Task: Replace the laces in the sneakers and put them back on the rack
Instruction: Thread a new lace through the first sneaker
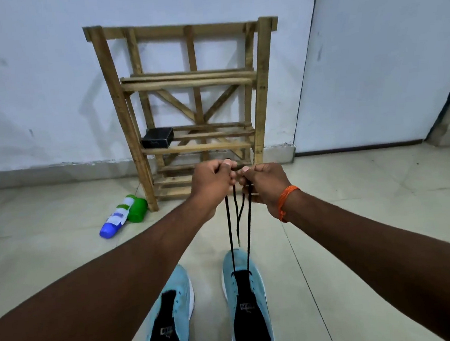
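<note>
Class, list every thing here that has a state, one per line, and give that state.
right sneaker: on the floor, laced only at the front
left sneaker: on the floor, unlaced
black lace: held up, running down into the right sneaker
left hand: grips the black lace
right hand: grips the black lace
rack: upright against the wall, holding no sneakers
black box: resting on a rack shelf
bottle: lying on its side on the floor
</note>
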